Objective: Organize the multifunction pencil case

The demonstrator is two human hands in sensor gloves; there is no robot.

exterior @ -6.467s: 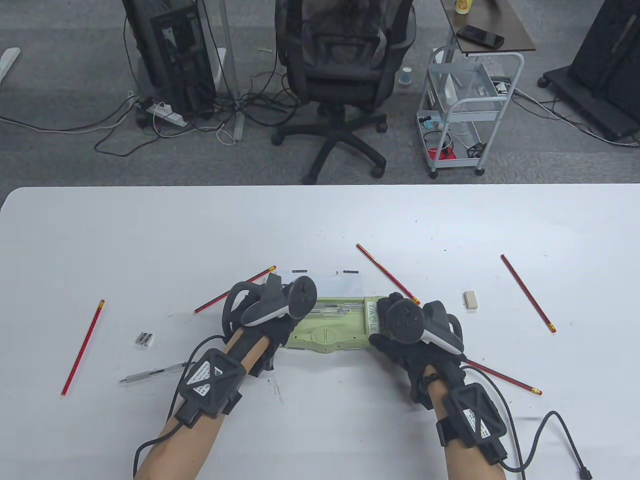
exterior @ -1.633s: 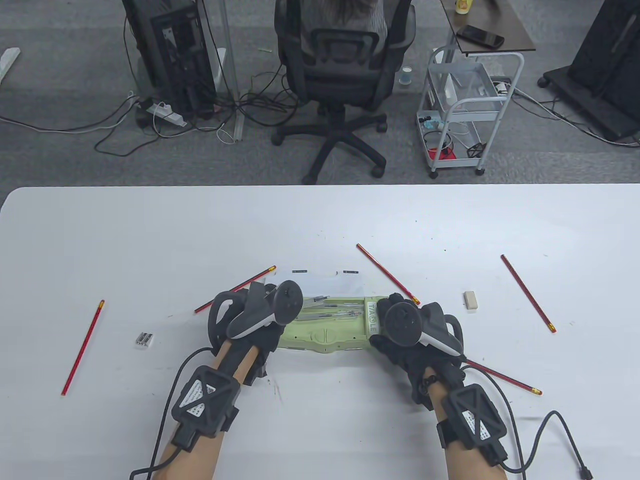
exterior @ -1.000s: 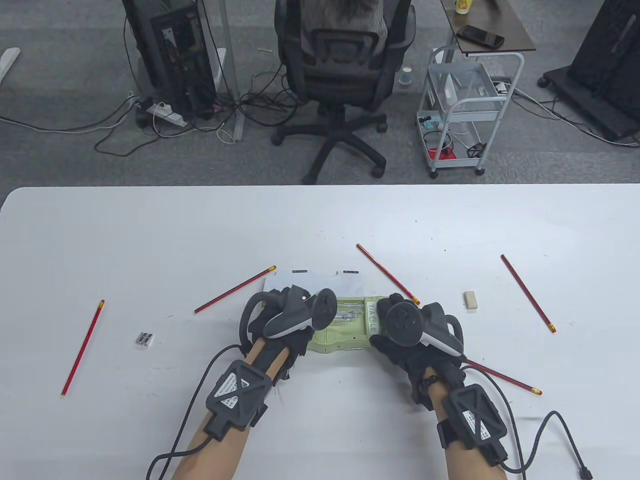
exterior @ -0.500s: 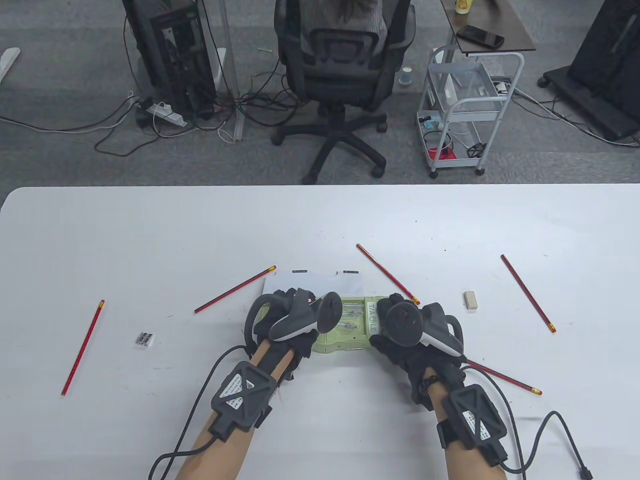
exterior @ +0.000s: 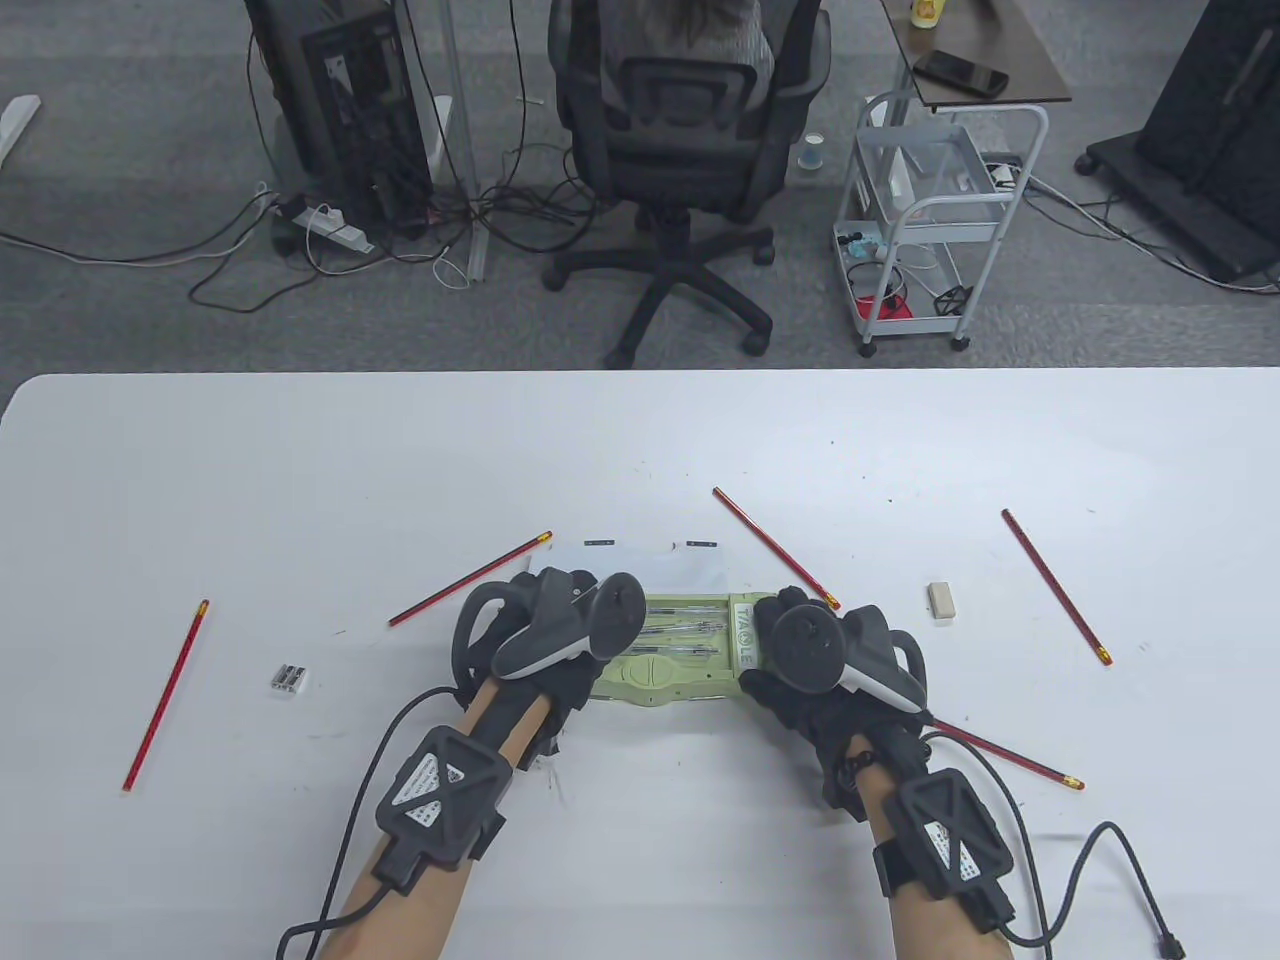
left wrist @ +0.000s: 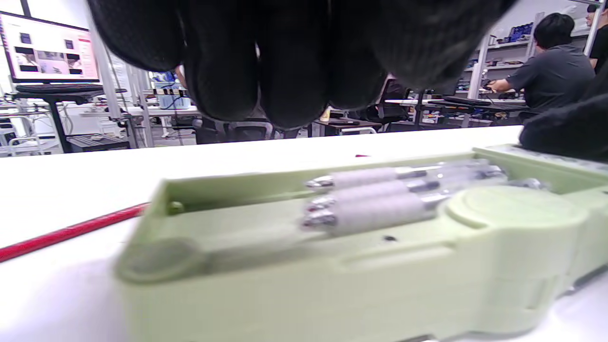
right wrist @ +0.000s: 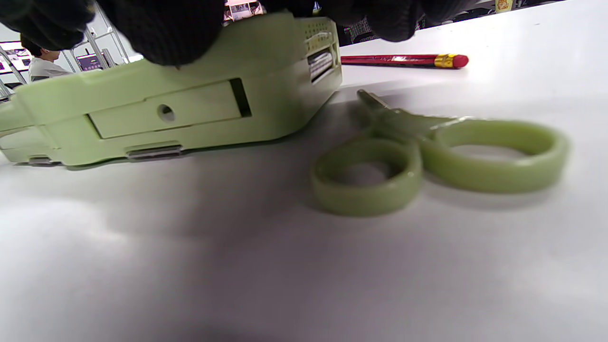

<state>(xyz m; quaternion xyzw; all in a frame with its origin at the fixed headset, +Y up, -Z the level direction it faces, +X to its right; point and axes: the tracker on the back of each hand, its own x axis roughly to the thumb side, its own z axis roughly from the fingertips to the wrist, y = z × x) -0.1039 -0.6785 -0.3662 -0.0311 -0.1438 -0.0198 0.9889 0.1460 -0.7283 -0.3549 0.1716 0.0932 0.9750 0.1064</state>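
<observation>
Left hand hovers over the left end of the green pencil case, fingers hanging above the tray, grip released. Right hand grasps the case's right end, thumb and fingers curled on top. Case lies open at mid surface with three pens inside. Around it: six red pencils, one eraser, one sharpener. Green scissors lie under the right palm.

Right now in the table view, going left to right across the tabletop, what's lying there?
Far-left red pencil → metal sharpener → left hand → green pencil case → right hand → white eraser → far-right red pencil.
</observation>
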